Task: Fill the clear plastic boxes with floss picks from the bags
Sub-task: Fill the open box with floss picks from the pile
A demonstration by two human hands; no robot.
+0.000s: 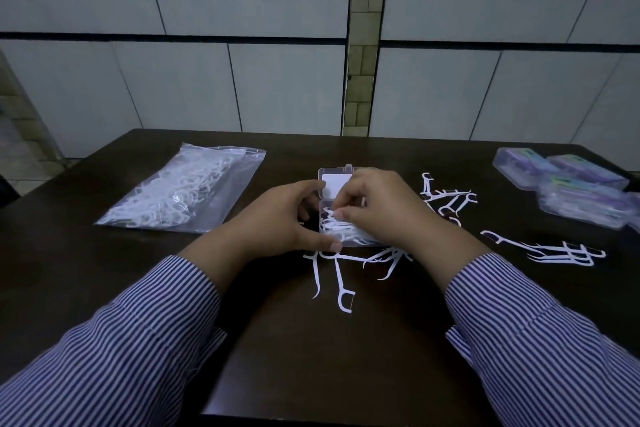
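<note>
One clear box [337, 204] lies open mid-table, its lid flat toward the far edge. My left hand [280, 218] clasps its left side, thumb at the near corner; my right hand [377, 208] pinches white floss picks [337, 229] into its tray. One bag [183, 191] of picks lies toward the far left corner. At least three closed boxes [568, 191] sit stacked at the far right corner. Loose picks [343, 284] scatter across the dark table [104, 270], near and right of the box. A pale tiled wall [242, 80] rises behind.

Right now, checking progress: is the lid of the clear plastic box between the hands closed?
No, the clear plastic box lies hinged open, white floss picks inside.
</note>
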